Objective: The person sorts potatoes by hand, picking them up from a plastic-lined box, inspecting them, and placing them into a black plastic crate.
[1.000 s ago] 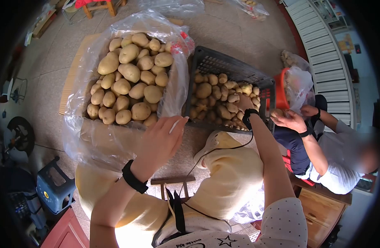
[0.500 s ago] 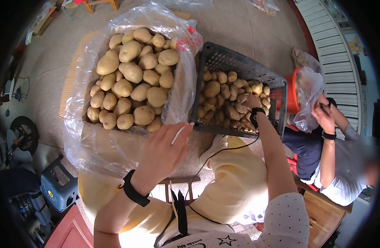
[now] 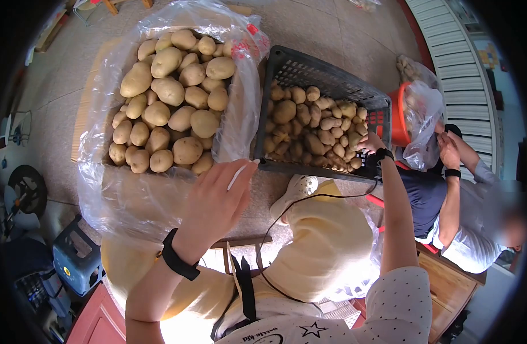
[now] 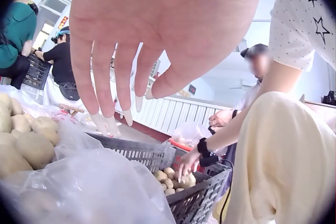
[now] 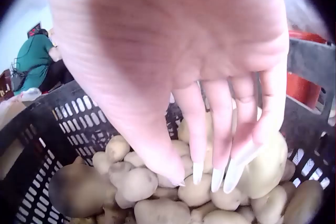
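My right hand [image 3: 372,143] reaches into the right end of a black plastic crate [image 3: 331,85] of small potatoes [image 3: 320,123]. Its fingers point down at the potatoes in the right wrist view, the thumb apart from the others, with a larger pale potato [image 5: 268,169] just behind them. My left hand [image 3: 213,192] hangs relaxed over the near side of a box lined with clear plastic [image 3: 154,198] and heaped with large potatoes [image 3: 167,92]. Nothing lies in its palm, and its fingers hang straight in the left wrist view.
At the right, another person [image 3: 469,229] sits with hands by a plastic bag [image 3: 424,120] at a red bucket [image 3: 398,117]. A blue stool [image 3: 77,255] stands at lower left. A thin cable [image 3: 309,198] runs from my right wrist across my leg.
My right hand has moved right across the potatoes to the crate's end. My left hand stays near the box. The other person's hands have shifted from beside the crate to the plastic bag.
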The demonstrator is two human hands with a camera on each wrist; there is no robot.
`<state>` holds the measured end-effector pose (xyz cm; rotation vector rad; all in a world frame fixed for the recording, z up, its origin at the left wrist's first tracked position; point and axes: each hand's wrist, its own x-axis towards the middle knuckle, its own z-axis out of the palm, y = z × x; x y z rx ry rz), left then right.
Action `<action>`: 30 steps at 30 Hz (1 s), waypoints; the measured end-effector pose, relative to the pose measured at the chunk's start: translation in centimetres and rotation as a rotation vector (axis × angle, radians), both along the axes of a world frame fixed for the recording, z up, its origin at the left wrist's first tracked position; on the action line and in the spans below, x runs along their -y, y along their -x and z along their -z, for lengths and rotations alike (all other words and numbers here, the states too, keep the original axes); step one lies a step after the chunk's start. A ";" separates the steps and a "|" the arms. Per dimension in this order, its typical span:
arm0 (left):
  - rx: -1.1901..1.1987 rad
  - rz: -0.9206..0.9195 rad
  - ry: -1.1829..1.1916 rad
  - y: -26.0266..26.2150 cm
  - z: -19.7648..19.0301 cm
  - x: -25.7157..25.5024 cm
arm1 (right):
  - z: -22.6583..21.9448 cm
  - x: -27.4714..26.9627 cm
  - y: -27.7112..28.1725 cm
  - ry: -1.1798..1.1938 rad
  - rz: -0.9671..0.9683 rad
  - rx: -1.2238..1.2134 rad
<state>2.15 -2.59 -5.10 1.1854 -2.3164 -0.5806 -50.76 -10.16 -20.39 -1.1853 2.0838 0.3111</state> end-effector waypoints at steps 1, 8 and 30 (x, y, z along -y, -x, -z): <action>-0.004 0.001 -0.002 0.0 0.1 0.0 | -0.1 -0.2 0.7 -0.062 -0.100 -0.082; 0.007 -0.012 0.008 0.1 0.3 0.0 | 3.2 -4.0 3.4 -0.253 -0.327 -0.337; 0.101 -0.014 0.017 0.3 1.9 -0.2 | 9.0 -3.1 1.0 -0.459 -0.113 -0.122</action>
